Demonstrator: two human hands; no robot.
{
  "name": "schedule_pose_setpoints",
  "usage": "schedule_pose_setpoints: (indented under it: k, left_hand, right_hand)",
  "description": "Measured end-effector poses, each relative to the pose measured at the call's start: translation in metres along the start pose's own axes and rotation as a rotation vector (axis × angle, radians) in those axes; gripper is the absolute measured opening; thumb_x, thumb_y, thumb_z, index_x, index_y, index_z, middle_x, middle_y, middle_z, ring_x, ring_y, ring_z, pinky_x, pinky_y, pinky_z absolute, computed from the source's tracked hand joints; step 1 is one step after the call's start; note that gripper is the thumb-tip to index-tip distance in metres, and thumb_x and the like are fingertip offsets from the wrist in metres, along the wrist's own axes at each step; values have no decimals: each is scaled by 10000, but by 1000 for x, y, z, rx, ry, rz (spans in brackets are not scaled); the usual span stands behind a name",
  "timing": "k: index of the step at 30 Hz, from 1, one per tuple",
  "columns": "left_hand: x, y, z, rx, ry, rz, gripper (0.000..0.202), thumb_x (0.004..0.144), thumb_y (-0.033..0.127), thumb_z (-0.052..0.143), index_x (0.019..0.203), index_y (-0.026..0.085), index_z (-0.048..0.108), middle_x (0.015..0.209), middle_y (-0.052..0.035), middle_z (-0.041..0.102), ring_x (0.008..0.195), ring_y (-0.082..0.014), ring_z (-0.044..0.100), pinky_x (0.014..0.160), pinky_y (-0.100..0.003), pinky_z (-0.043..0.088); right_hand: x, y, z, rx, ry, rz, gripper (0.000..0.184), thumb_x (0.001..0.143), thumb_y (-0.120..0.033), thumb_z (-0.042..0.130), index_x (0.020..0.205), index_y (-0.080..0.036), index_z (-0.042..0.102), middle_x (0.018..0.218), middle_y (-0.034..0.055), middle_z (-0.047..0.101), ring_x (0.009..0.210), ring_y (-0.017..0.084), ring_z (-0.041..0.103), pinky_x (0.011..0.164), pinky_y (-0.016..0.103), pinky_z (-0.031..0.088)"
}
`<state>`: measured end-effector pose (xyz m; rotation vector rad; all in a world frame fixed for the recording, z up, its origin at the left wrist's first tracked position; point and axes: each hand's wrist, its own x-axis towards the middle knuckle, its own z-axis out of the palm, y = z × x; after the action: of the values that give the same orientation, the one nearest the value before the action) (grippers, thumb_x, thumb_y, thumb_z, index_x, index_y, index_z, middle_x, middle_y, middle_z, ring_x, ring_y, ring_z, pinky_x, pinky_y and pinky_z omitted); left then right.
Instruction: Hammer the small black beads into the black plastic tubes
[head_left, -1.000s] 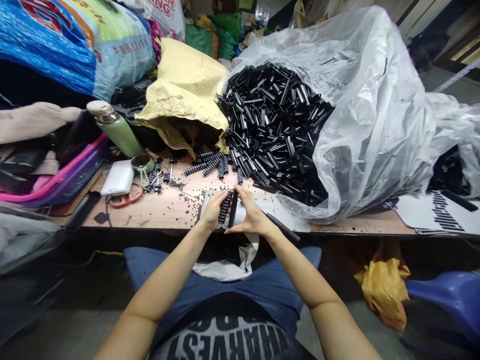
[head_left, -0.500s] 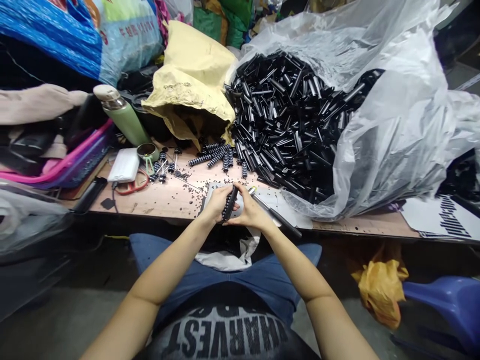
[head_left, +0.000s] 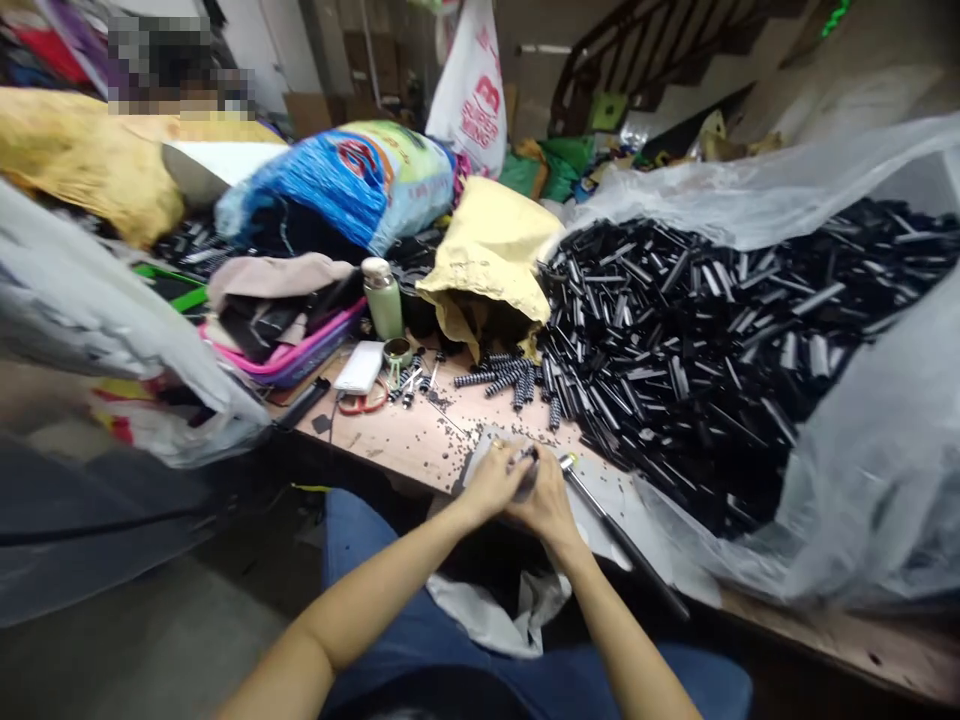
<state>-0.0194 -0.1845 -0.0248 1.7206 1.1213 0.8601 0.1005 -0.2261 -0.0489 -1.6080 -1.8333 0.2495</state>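
Note:
My left hand (head_left: 493, 482) and my right hand (head_left: 547, 498) are pressed together over the near edge of the wooden table (head_left: 390, 440). Both are closed around a small black tube (head_left: 526, 474) held between them. A long black rod with a pale tip (head_left: 615, 530) lies on the table just right of my right hand. A huge heap of black tubes (head_left: 690, 340) spills from a clear plastic bag (head_left: 862, 480) at the right. Several ribbed black pieces (head_left: 502, 376) lie beyond my hands.
A yellow sack (head_left: 491, 255), a green flask (head_left: 384, 298), a white power bank (head_left: 360, 368), red-handled scissors (head_left: 360, 403) and a pink basket (head_left: 300, 350) crowd the table's left. Blue and white sacks stand behind. A grey plastic bag (head_left: 112, 330) hangs at the left. Small black bits litter the tabletop.
The view has swung up and to the left, so more of the room and left clutter shows. My hands stay together on the black tube, now closed more tightly around it.

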Motion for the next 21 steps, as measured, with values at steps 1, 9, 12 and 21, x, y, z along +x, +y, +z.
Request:
schedule_pose_setpoints:
  k: [1, 9, 12, 21]
  left_hand:
    - [-3, -4, 3, 144, -9, 98, 410, 836, 262, 575, 1233, 165, 592, 1106, -161, 588, 1007, -267, 590, 925, -398, 484]
    - [-13, -29, 5, 516, -199, 394, 354, 902, 148, 431, 1214, 137, 599, 973, -140, 631, 905, -228, 595, 817, -360, 493]
    - [-11, -34, 2, 575, -210, 497, 320, 917, 167, 446, 1192, 177, 612, 1021, -125, 653, 947, -226, 593, 850, -406, 452]
    - [-18, -33, 4, 716, -176, 554, 398, 950, 133, 336, 1268, 216, 560, 1173, -115, 651, 1119, -276, 540, 971, -505, 303]
  right_hand:
    - [0, 4, 4, -43, 24, -11, 825, 692, -296, 651, 1397, -117, 262, 1309, 223, 459, 1234, 365, 454, 1033, 574, 382]
    - [-35, 22, -56, -534, -35, 224, 452, 849, -410, 535, 1197, -122, 520, 1179, 221, 528, 1128, 361, 476, 898, 497, 437]
    - [-50, 28, -92, -635, -182, 429, 296, 923, -389, 423, 926, -148, 595, 920, 162, 612, 910, 291, 557, 770, 392, 441]
    - [-76, -9, -100, -290, -252, 542, 381, 997, -389, 213, 857, -209, 519, 629, 15, 564, 588, 174, 560, 582, 256, 348]
